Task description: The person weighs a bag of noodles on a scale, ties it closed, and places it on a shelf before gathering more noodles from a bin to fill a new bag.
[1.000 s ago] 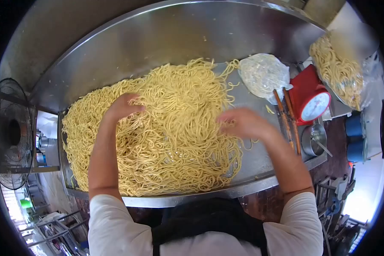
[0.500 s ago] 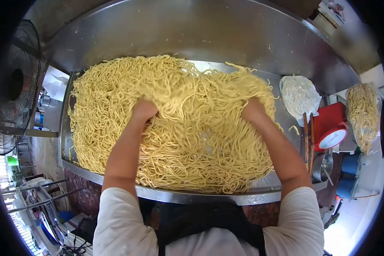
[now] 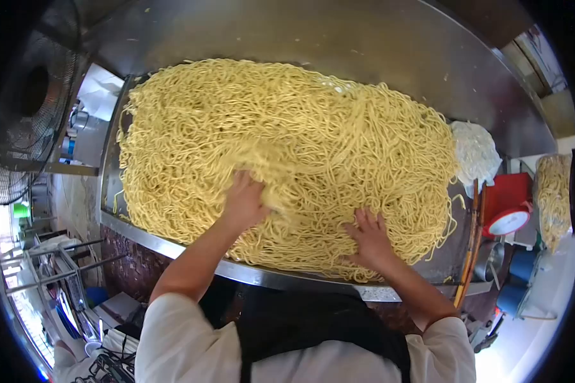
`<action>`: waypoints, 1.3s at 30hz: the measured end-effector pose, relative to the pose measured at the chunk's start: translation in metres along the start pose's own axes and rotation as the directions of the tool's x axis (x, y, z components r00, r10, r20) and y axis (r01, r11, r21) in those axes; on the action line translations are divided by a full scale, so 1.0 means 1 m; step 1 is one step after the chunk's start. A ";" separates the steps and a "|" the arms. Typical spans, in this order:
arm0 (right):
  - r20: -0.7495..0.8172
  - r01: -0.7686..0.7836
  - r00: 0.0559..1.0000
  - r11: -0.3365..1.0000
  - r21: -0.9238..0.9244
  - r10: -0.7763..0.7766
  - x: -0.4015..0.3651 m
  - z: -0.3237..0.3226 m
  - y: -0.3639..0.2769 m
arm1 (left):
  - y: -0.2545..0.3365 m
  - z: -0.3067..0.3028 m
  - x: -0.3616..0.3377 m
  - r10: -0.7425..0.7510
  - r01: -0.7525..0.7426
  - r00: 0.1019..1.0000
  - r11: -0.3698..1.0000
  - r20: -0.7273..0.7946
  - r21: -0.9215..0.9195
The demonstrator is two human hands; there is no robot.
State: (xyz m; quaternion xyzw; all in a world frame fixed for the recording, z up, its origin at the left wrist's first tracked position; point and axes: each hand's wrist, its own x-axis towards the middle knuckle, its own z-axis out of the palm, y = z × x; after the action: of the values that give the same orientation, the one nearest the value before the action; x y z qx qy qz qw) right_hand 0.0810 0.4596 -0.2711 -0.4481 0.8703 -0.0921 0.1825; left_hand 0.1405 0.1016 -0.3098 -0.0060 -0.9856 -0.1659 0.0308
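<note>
A wide heap of yellow noodles (image 3: 191, 127) covers most of a shallow metal tray (image 3: 166, 246). My left hand (image 3: 244, 199) is over the front middle of the heap, its fingers apart at the edge of a patch of noodles blurred by motion. Some of its fingertips are hard to make out among the strands. Closer to the front rim, my right hand (image 3: 369, 241) rests on the noodles with its fingers spread, holding nothing.
A tall metal panel (image 3: 262, 32) rises behind the tray. To the right are a clear plastic bag (image 3: 476, 153), long wooden sticks (image 3: 471, 249), a red scale (image 3: 507, 198) and a bag of noodles (image 3: 553, 191). A fan (image 3: 32, 96) stands at left.
Both hands came out of the noodles and toward me; the left also shifted right. The right opened flat on top. The heap now reaches farther right, up to the plastic bag.
</note>
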 end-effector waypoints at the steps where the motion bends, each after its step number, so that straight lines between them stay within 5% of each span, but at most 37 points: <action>1: -0.016 -0.122 0.992 0.992 0.035 0.122 0.010 0.011 0.007 | 0.002 -0.005 0.040 -0.131 0.141 0.968 0.990 0.216 -0.027; 2: -0.029 -0.238 0.970 0.969 0.067 0.241 0.024 0.020 0.013 | 0.020 -0.004 0.074 -0.246 0.284 0.875 0.958 0.418 -0.031; 3: -0.029 -0.220 0.975 0.974 0.056 0.222 0.040 0.027 0.016 | 0.037 0.014 0.080 -0.148 0.152 0.976 0.988 0.157 -0.013; 4: -0.062 -0.359 0.927 0.923 0.138 0.370 0.057 0.030 0.021 | 0.051 0.029 0.087 -0.017 0.023 0.994 0.999 -0.112 0.045; 6: -0.095 -0.488 0.850 0.843 0.227 0.518 0.073 0.038 0.024 | 0.087 0.014 0.089 0.016 0.006 0.996 0.972 0.090 -0.235; 7: -0.290 -0.408 0.821 0.860 0.307 0.493 0.074 0.043 0.022 | 0.093 0.007 0.086 0.027 -0.006 0.996 0.972 0.088 -0.233; 8: -0.472 -0.315 0.749 0.876 0.364 0.465 0.072 0.048 0.021 | 0.098 0.000 0.082 0.063 0.061 0.966 0.887 0.251 -0.457; 10: -0.494 -0.336 0.718 0.865 0.372 0.491 0.054 0.058 0.030 | 0.098 -0.005 0.077 0.224 0.177 0.886 0.647 0.406 -0.742; 12: -0.415 -0.269 0.744 0.803 0.532 0.524 0.030 0.030 0.014 | 0.097 -0.014 0.075 0.207 0.289 0.844 0.600 0.494 -0.746; 16: -0.459 -0.267 0.701 0.798 0.540 0.545 -0.011 0.005 -0.004 | 0.090 -0.026 0.074 0.203 0.565 0.716 0.394 0.668 -0.725; 19: -0.511 -0.308 0.671 0.830 0.465 0.536 -0.019 -0.004 -0.008 | 0.082 -0.034 0.070 0.143 0.317 0.825 0.684 0.547 -0.657; 21: -0.335 -0.454 0.713 0.769 0.449 0.616 -0.025 -0.033 -0.034 | 0.072 -0.037 0.065 0.219 0.157 0.861 0.744 0.459 -0.649; 24: -0.335 -0.469 0.717 0.778 0.417 0.612 -0.031 -0.031 -0.047 | 0.039 -0.047 0.063 0.276 -0.001 0.899 0.777 0.340 -0.630; 26: -0.359 -0.492 0.679 0.760 0.425 0.641 -0.039 -0.032 -0.057 | 0.033 -0.080 0.054 0.135 0.185 0.881 0.784 0.454 -0.592; 28: -0.341 -0.456 0.729 0.792 0.405 0.594 -0.054 -0.032 -0.065 | 0.006 -0.077 0.040 -0.002 0.325 0.905 0.650 0.426 -0.687; 33: -0.285 -0.508 0.713 0.752 0.420 0.641 -0.102 -0.024 -0.043 | -0.037 -0.072 0.010 -0.117 0.271 0.956 0.694 0.267 -0.666; 39: -0.314 -0.438 0.725 0.762 0.476 0.613 -0.147 -0.030 0.011 | 0.033 -0.089 0.010 -0.221 0.355 0.934 0.661 0.281 -0.661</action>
State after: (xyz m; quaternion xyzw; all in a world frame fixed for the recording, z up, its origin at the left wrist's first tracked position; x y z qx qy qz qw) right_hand 0.1389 0.5851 -0.2123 -0.1001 0.9461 -0.2988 0.0745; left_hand 0.1370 0.1037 -0.2141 0.1245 -0.8347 -0.5292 -0.0877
